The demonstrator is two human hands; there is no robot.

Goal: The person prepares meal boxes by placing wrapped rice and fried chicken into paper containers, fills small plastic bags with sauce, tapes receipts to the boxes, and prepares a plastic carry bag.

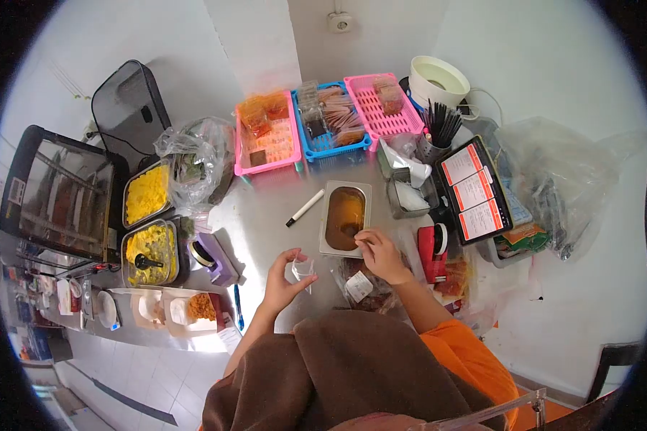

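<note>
My left hand (286,279) holds a small clear plastic bag (303,270) between thumb and fingers, in front of the metal container. That rectangular steel container (367,197) holds a brown, glossy sauce (346,208). Over its near right corner, my right hand (379,253) has its fingers pinched on what looks like a spoon (350,229), whose dark end dips into the sauce. Fingers and sauce cover most of the spoon. A white marker (305,208) with a black tip lies left of the container. Beneath my right wrist is a labelled clear pack (366,287).
Pink (267,161) and blue baskets (338,151) with small packets line the back. A tablet (474,188) stands right, near black straws (444,129) and a red tape dispenser (431,255). Yellow food trays (148,192), a purple dispenser (216,258) and boxed fried food (201,307) sit left.
</note>
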